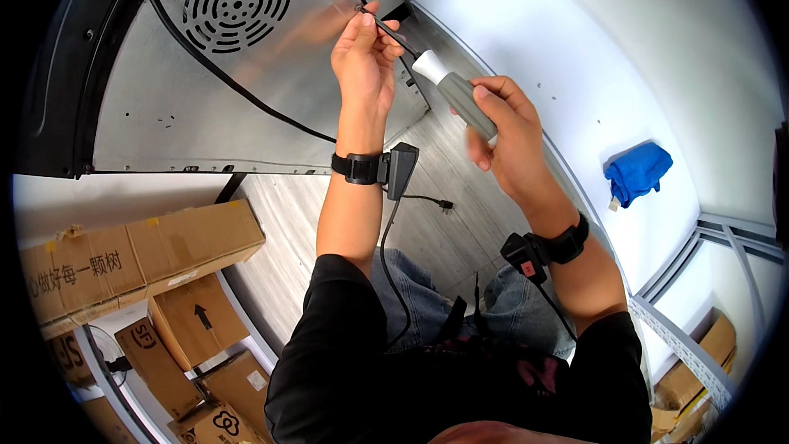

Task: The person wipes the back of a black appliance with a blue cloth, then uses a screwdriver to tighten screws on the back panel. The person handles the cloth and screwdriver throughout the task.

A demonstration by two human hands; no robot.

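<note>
A screwdriver (457, 89) with a grey handle, a white collar and a dark shaft slants up and left across the upper middle. My right hand (511, 127) is closed around its handle, some fingers blurred. My left hand (366, 53) pinches the shaft close to its tip. That tip meets the edge of a grey metal panel (271, 107), the vented face of a black-framed appliance. Whether a screw sits between my left fingertips is too small to tell. A black power cord (222, 68) runs from the panel's upper left and passes behind my left wrist.
Cardboard boxes (197, 238) are stacked at the lower left on a shelf. On the white shelf at the right lies a blue cloth bundle (638, 173). A plug (446, 205) rests on the wood-look floor. More boxes (682, 382) stand at the lower right.
</note>
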